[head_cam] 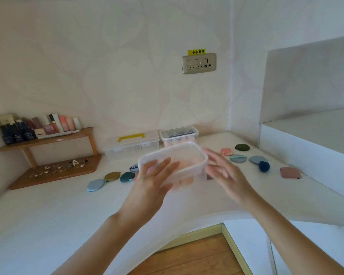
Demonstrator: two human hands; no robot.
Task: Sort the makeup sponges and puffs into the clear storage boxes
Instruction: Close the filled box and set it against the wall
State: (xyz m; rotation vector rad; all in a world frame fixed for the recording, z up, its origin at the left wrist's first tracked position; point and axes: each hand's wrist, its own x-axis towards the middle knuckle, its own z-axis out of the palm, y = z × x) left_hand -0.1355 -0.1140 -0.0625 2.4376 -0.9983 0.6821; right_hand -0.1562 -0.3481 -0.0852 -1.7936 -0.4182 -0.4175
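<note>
Both forearms reach in from the bottom edge over the white counter (48, 225). At far left a wooden shelf (48, 140) carries bottles, with small clips scattered on its lower board. Next along the counter lie a light blue puff (95, 185), an olive puff (112, 176) and a teal puff (127, 177) in a row, in front of a case with a yellow handle (131, 143) at the wall. The left hand (155, 181) lays straight, slightly spread fingers against the near side of the open clear box (173, 155), which is tilted in the middle of the view. Behind it stands a lidded clear box (179, 134) with dark and pink pieces inside. The right hand (224, 171), blurred, is spread wide at the open box's right end; whether it touches cannot be told. Further right lie a pink puff (226, 151), a dark green puff (242, 147), a teal-blue puff (238, 158), a grey puff (255, 159) just beside a navy sponge (264, 166), and a dusty pink puff (290, 172)
</note>
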